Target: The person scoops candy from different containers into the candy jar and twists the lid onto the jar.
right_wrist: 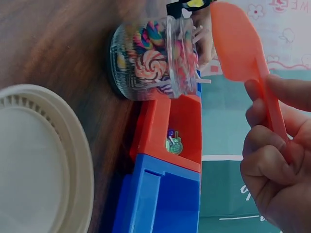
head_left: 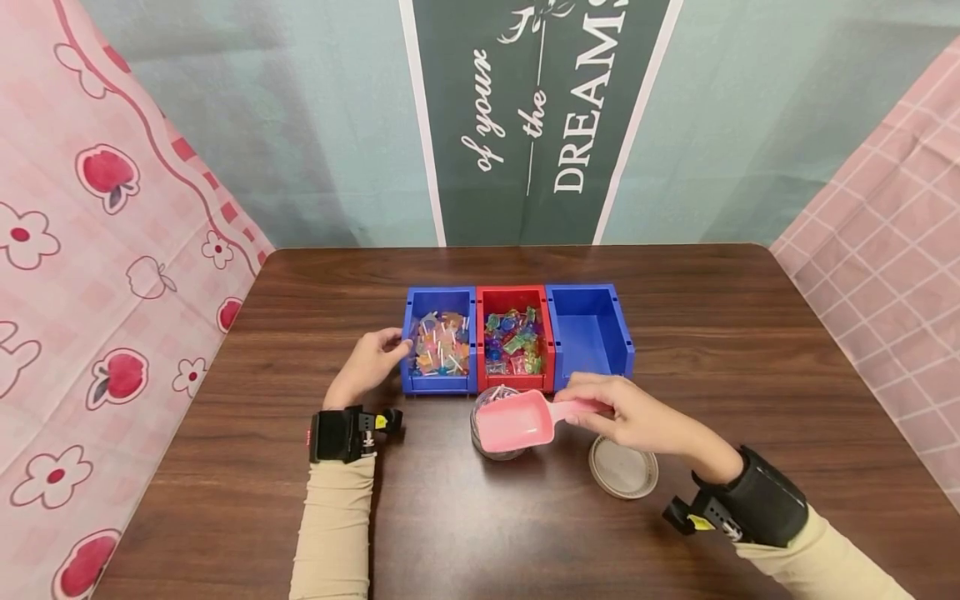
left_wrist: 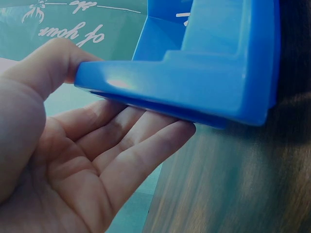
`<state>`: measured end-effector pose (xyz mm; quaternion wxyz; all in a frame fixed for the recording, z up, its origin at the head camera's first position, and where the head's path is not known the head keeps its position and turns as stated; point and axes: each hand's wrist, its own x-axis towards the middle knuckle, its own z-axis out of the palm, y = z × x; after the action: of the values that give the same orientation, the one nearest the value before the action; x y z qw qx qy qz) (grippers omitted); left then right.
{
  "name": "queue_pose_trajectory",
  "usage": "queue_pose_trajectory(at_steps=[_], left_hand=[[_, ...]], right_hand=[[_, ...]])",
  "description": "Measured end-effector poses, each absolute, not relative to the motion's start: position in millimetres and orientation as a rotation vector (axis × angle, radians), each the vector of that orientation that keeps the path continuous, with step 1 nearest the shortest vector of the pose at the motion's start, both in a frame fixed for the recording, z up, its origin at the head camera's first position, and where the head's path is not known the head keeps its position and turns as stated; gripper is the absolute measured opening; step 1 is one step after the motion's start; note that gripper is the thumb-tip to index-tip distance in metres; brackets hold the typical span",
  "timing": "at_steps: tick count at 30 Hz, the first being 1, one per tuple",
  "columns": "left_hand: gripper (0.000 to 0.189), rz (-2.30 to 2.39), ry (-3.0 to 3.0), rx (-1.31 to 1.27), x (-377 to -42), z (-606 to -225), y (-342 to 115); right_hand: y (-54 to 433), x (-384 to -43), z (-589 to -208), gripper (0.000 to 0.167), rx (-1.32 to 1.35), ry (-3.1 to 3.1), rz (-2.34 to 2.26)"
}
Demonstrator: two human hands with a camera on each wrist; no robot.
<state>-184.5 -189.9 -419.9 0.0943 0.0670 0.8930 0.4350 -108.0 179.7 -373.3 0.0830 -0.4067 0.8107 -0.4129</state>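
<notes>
My right hand [head_left: 626, 410] grips a pink scoop [head_left: 516, 421] by its handle. The scoop's bowl is over a glass jar [right_wrist: 146, 58] of swirled lollipops and partly covers it in the head view. My left hand [head_left: 369, 367] holds the outer side of the left blue bin [left_wrist: 170, 87], thumb at its rim and fingers against the outside wall. That bin contains wrapped lollipops [head_left: 441, 346]. Beside it, the red bin [head_left: 550, 367] contains colourful wrapped candies [head_left: 516, 337]. The right blue bin [head_left: 588, 333] is empty. Near my right hand lies a round lid [head_left: 624, 468].
The three bins stand side by side on a dark wooden table [head_left: 225, 500]. Behind them hangs a green cloth [head_left: 315, 125] with white lettering. Patterned pink cloths [head_left: 75, 333] hang on both sides.
</notes>
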Motion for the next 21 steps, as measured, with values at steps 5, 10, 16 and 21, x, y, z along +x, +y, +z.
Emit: queue_pose_trajectory(at_steps=[5,10,16,21], left_hand=[[0.039,1.269,2.655,0.192,-184.6,-419.8,-189.7],[0.040,1.268,2.653,0.196,-184.7,-419.6,-189.7],[0.040,1.280,2.649,0.190,-184.2,-419.3,-189.5],[0.039,1.295,2.647,0.198,-182.8,-418.4,-189.3]], right_hand=[[181.0,-105.8,-377.4,0.023,-1.237,2.370,-1.245],[180.4,-104.8,-379.6,0.024,-1.196,2.365,-1.251],[180.8,-105.3,-383.9,0.023,-1.148,2.348,-1.264],[182.3,-107.6,-384.0,0.021,-1.016,2.350,-1.360]])
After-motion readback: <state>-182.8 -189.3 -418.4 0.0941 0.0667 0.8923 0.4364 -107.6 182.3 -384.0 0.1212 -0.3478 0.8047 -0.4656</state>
